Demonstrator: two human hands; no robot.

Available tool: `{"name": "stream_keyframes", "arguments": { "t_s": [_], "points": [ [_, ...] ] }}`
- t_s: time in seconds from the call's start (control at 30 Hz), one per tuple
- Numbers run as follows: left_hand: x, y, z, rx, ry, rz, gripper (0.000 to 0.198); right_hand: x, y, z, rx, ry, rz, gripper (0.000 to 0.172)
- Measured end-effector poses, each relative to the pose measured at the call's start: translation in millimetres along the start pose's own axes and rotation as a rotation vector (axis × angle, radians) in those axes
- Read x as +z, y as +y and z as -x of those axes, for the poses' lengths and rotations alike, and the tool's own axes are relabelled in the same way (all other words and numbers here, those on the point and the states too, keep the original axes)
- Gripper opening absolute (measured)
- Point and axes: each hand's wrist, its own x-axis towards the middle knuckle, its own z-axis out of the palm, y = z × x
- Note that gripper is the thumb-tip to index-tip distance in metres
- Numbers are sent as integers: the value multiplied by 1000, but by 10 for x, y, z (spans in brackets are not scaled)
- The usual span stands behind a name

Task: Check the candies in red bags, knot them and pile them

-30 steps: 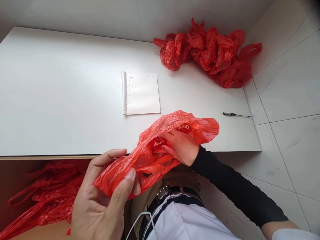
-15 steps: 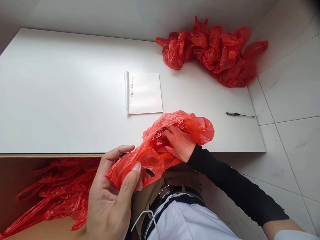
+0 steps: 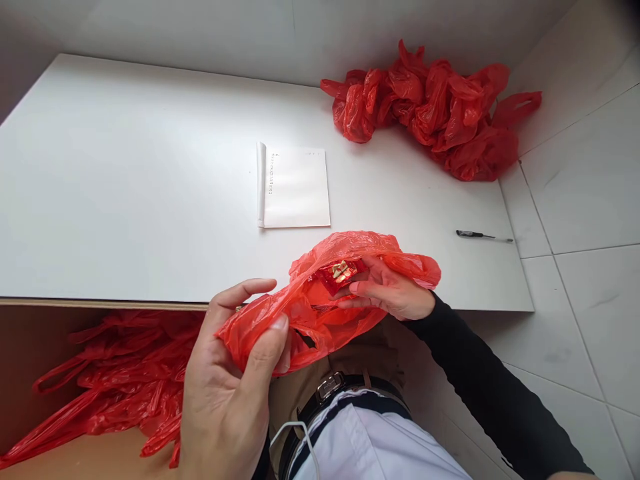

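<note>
A thin red plastic bag [image 3: 305,313] spreads open over the table's front edge. Its left side is pinched in my left hand [image 3: 233,380], the thumb pressing on the film and the index finger stretched out above. Inside the bag's mouth, my right hand [image 3: 393,290] grips a small red packet [image 3: 341,271] with gold print. The fingers curl partly behind the packet, and film hides their tips. A black sleeve [image 3: 495,380] covers my right forearm. What else lies in the bag is mostly hidden by the folds.
On the white table [image 3: 150,180] lies an open notebook [image 3: 296,187] with small writing. A black pen [image 3: 483,235] rests near the right edge. Crumpled red bags [image 3: 430,107] are heaped at the back right. More red bags [image 3: 125,373] fill a cardboard box at lower left.
My right hand has turned and shifted slightly right inside the bag, and a red packet with gold print now shows in its fingers. My left hand keeps its pinch on the bag.
</note>
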Motion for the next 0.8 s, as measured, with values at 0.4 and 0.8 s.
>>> {"name": "stream_keyframes", "arguments": {
  "t_s": [0.4,0.8],
  "points": [
    [-3,-6,-14,-20,12,15,41,5,65,55,-14,55,-26,40],
    [-9,-24,-29,-27,-2,4,43,12,44,29,-128,110,84,31]
  ]
}}
